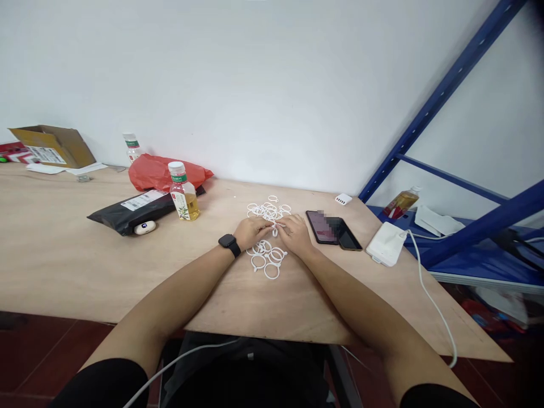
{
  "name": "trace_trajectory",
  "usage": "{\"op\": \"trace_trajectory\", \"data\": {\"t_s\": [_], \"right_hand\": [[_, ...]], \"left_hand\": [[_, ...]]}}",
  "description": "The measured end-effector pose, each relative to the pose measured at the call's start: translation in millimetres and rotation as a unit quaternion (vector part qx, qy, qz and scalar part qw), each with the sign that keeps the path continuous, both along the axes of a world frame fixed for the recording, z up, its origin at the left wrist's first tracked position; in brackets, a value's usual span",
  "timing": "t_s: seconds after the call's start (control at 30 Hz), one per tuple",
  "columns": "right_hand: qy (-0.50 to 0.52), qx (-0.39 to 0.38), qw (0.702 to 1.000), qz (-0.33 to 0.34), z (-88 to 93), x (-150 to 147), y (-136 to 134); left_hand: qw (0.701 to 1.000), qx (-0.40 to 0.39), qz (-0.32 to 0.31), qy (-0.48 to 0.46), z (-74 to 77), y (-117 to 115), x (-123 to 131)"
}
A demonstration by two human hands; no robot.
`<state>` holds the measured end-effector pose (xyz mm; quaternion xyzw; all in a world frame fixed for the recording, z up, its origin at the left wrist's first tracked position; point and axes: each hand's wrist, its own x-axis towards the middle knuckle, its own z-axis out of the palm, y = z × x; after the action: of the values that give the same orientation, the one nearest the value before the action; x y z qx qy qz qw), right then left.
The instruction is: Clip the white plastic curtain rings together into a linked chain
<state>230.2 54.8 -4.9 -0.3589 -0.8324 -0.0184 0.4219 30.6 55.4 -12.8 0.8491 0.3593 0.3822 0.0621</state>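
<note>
My left hand [250, 233] and my right hand [296, 234] meet over the table, fingertips pinched on a small white plastic ring [275, 231] between them. The ring is seen nearly edge-on, and the fingers partly cover it. Just beyond my hands lies a heap of similar white rings [268, 211], overlapping one another. Nearer to me, several more white rings [272, 271] with small knobs lie in a loose cluster between my wrists. A black watch [230, 244] is on my left wrist.
On the right are two phones [349, 234], a white power bank [386, 243] with a cable, and a small white charger [343, 199]. To the left stand a drink bottle [184, 192], a black parcel bag [127, 212], a red bag [153, 171] and a cardboard box [68, 146]. A blue rack [450, 177] borders the right.
</note>
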Motion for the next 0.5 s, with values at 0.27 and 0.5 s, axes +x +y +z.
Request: {"op": "trace_trajectory", "data": {"t_s": [0.27, 0.5], "right_hand": [[-0.005, -0.026, 0.999, 0.041, -1.2, 2.4, 0.9], [-0.005, -0.033, 0.999, 0.038, -3.7, 2.9, 2.7]], "left_hand": [[0.999, -0.003, 0.035, 0.008, -2.5, 4.0, -1.3], [0.999, -0.012, 0.018, 0.033, 0.0, 0.8, -0.3]]}}
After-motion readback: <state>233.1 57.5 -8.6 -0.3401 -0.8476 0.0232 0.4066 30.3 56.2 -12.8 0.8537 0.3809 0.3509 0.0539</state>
